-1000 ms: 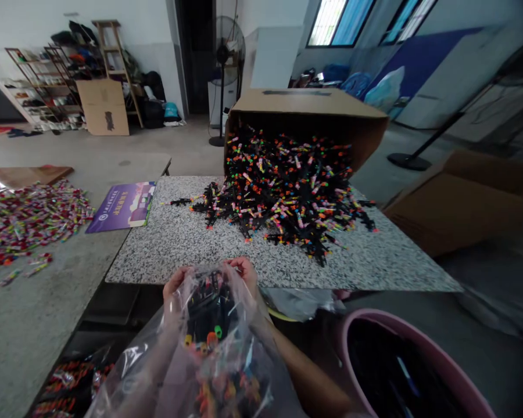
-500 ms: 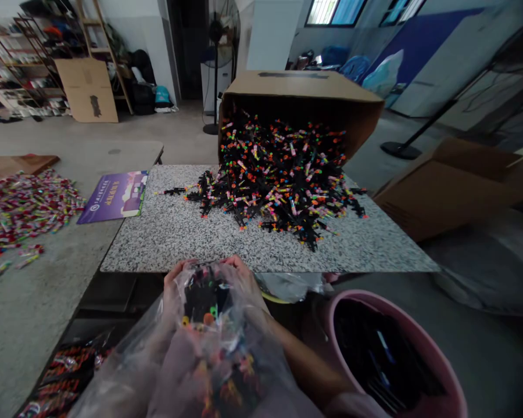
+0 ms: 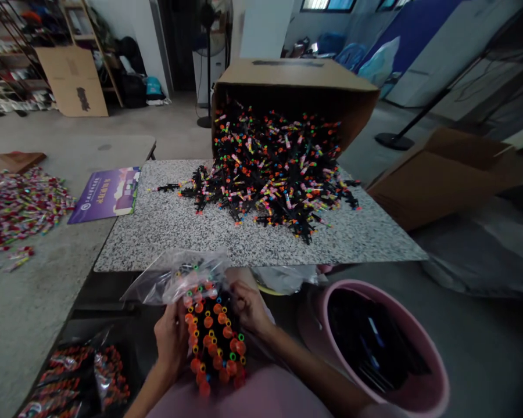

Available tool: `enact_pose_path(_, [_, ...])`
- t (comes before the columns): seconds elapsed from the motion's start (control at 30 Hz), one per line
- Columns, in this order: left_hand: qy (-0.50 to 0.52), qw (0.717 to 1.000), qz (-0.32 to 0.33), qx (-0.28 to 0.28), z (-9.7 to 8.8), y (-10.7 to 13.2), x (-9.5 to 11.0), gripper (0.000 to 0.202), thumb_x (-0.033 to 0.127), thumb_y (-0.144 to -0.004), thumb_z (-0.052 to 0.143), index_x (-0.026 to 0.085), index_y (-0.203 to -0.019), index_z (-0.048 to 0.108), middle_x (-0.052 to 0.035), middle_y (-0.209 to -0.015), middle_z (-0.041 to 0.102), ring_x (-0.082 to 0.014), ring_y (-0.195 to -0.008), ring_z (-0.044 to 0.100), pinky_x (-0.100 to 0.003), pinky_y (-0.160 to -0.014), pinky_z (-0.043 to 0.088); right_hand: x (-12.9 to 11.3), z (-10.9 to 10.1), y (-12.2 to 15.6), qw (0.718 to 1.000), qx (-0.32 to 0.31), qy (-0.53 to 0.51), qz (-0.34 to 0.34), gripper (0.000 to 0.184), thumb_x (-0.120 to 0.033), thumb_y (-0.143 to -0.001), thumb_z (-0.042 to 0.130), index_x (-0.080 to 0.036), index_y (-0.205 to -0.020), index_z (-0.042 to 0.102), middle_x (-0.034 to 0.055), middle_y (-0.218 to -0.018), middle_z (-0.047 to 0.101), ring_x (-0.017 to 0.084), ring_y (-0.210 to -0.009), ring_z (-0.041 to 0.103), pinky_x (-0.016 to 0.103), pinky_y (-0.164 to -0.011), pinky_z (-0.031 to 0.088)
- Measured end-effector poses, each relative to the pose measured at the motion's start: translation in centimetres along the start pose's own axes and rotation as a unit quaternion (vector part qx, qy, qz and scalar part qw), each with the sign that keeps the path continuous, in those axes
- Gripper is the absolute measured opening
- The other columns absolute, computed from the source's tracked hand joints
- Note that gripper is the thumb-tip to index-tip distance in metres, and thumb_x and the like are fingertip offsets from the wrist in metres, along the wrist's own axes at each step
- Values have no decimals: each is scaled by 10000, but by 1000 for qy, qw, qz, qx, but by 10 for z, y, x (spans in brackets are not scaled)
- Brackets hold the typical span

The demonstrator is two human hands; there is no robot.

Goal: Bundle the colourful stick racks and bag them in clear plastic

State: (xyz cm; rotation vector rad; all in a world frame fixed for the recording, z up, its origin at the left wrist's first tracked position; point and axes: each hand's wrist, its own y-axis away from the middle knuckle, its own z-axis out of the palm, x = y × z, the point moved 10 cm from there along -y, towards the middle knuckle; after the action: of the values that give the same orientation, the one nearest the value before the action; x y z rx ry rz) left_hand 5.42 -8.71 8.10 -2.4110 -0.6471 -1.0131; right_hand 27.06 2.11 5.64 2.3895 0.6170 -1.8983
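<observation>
In front of my body is a clear plastic bag (image 3: 196,278), its film crumpled up against the table's front edge. Below it a bundle of black gun-shaped toys (image 3: 209,342) shows rows of orange, yellow and green round tips. My left hand (image 3: 172,334) is closed on the bag at the left side of the bundle. On the right side, my right hand (image 3: 249,305) has its fingers curled in a pinch at the bag's edge. Whether film covers the lower toys is unclear. Loose toys of this kind (image 3: 274,174) spill across the speckled table (image 3: 165,232).
The loose toys come from a cardboard box (image 3: 296,75) on its side. A pink bucket (image 3: 440,371) with dark contents stands at right. Filled bags (image 3: 111,371) lie at lower left. Colourful small pieces (image 3: 30,200) and a purple sheet (image 3: 107,194) lie on the left table.
The clear bag, earlier spread over my forearms and lap, is now bunched up towards the table edge. The orange-tipped toys show plainly. My hands have come nearer my body.
</observation>
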Motion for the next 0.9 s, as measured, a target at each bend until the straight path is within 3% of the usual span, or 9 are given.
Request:
enact_pose_path(0.13, [14, 1000, 22, -14, -1, -5, 21, 229, 393, -856, 506, 231, -832, 666, 23, -578, 651, -120, -449, 562, -187, -465, 395, -10, -18, -9, 998, 49, 23, -27, 132, -286, -870, 556, -228, -753, 544, 3, -687, 596, 146, -578, 544, 256, -541, 440])
enact_pose_path(0.3, [78, 995, 59, -8, -13, 1, 43, 279, 387, -888, 513, 192, -730, 636, 26, -584, 609, -105, -501, 559, -171, -520, 448, -58, -31, -6, 986, 58, 95, -127, 137, -269, -914, 560, -233, -815, 647, 28, -707, 644, 180, -660, 613, 298, -630, 483])
enact_pose_path(0.47, [105, 990, 84, -29, -10, -6, 63, 394, 409, -923, 485, 164, -648, 625, 30, -511, 570, -95, -459, 535, -157, -480, 437, -77, -19, -3, 973, 10, 122, -194, 163, -266, -966, 541, -232, -841, 640, -22, -640, 615, 124, -550, 560, 243, -554, 431])
enact_pose_path(0.6, [33, 985, 172, -7, -14, -1, 79, 389, 358, -944, 499, 170, -617, 596, 66, -418, 473, -53, -336, 422, -137, -380, 344, -86, -17, 18, 927, -1, 199, -319, 272, -226, -1026, 409, -197, -817, 580, -35, -596, 535, 104, -510, 475, 235, -521, 375])
enact_pose_path(0.67, [-6, 962, 274, -2, -19, 15, 87, 304, 311, -958, 494, 178, -739, 659, 45, -501, 603, -62, -381, 521, -127, -426, 405, -93, -19, 35, 889, -12, 253, -381, 277, -197, -1025, 394, -181, -813, 572, -26, -607, 518, 105, -515, 463, 245, -515, 359])
enact_pose_path(0.77, [-41, 893, 447, 36, -34, 48, 89, 192, 217, -944, 521, 187, -851, 686, -32, -732, 758, -108, -588, 693, -139, -585, 514, -108, -25, 59, 840, -31, 307, -446, 265, -217, -1011, 451, -178, -788, 589, -33, -584, 469, 104, -510, 451, 251, -487, 323])
enact_pose_path(0.83, [-36, 856, 515, 32, -39, 61, 87, 154, 149, -917, 543, 181, -873, 687, -57, -806, 776, -130, -661, 721, -161, -653, 540, -117, -27, 70, 822, -37, 318, -471, 249, -237, -998, 497, -179, -779, 600, -38, -573, 458, 100, -512, 452, 249, -474, 308])
enact_pose_path(0.9, [-16, 841, 540, 21, -40, 65, 90, 145, 119, -894, 561, 185, -859, 685, -43, -779, 771, -131, -641, 713, -175, -669, 543, -120, -28, 74, 824, -26, 320, -467, 227, -229, -984, 524, -176, -777, 600, -39, -571, 464, 96, -507, 449, 246, -471, 307])
